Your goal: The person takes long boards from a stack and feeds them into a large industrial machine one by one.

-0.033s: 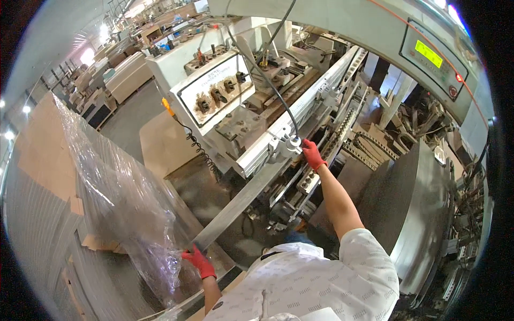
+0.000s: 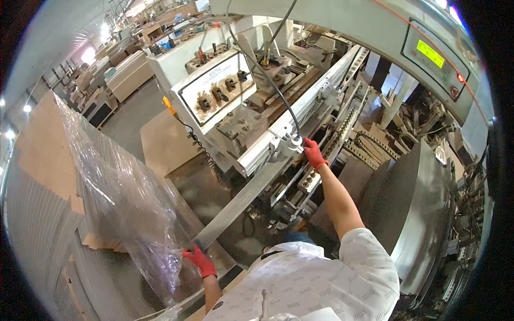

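Note:
My left hand, in a red glove, is closed on the near end of a long flat grey strip. The strip slants up and away to the machine's white rail. Right beside this hand hangs a crumpled clear plastic wrap. My right hand, also red-gloved, is stretched far forward. Its fingers lie against the rail next to a white fitting with a black cable. Whether that hand grips anything is hidden.
A large machine fills the middle and right, with a white panel, a perforated rail and a control box with a green screen. Stacks of brown cardboard stand at the left. A curved metal cover is at the right.

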### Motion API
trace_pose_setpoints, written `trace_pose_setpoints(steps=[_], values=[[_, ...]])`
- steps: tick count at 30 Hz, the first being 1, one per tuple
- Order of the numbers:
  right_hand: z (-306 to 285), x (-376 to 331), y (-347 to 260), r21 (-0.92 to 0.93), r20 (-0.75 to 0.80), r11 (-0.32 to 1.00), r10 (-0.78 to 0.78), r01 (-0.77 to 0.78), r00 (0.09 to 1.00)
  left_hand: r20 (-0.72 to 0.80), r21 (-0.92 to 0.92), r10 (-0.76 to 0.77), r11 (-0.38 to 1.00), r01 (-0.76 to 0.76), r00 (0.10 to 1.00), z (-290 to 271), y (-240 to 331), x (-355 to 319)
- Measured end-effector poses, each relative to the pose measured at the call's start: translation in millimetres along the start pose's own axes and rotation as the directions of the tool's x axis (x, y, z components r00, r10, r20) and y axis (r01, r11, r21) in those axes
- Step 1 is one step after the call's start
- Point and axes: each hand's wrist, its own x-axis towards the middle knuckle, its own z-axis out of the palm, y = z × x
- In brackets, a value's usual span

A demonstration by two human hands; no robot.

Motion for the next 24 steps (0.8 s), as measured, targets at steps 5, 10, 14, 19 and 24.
trace_pose_setpoints(steps=[5,10,14,19,24], values=[[1,2,5,0.017,0.006,1.0,-0.014,0.014,1.0,0.002,0.173,0.074,0.982,-0.073,0.997,4,1,4],[-3,-8,-8,-0.103,-0.003,0.993,0.056,-0.056,0.998,-0.005,0.067,0.063,0.996,-0.063,0.998,4,2,4],[0,-2,-7,-0.077,0.026,0.993,0.091,-0.089,0.995,0.045,0.128,0.09,0.987,-0.095,0.995,0,11,-3],[-3,-12,-26,0.17,0.116,0.981,0.073,-0.092,0.991,0.089,0.298,0.235,0.921,-0.251,0.968,0,26,-10],[-3,-106,-90,-0.193,-0.158,0.968,-0.192,0.16,0.969,0.381,0.714,0.534,0.349,-0.607,0.755,-6,60,-21]])
